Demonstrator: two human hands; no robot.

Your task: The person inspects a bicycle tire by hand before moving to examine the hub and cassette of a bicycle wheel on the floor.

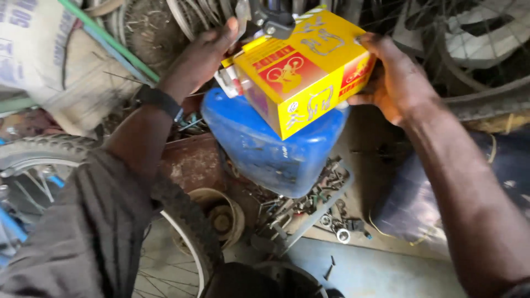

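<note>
A yellow cardboard box (306, 72) with red panels and bicycle drawings is held up in front of me, tilted, between both hands. My left hand (201, 55) grips its left end, where an open flap and some small white and red items show. My right hand (395, 77) clasps its right end. A dark metal part (270, 21) sits at the box's top edge. Directly below the box stands a scuffed blue plastic container (270, 149).
A bicycle wheel with tyre (190, 223) lies at lower left. Loose nuts, bolts and small parts (309, 204) fill a tray under the blue container. More wheels and rims (475, 38) stack behind. A sack (49, 66) sits at upper left.
</note>
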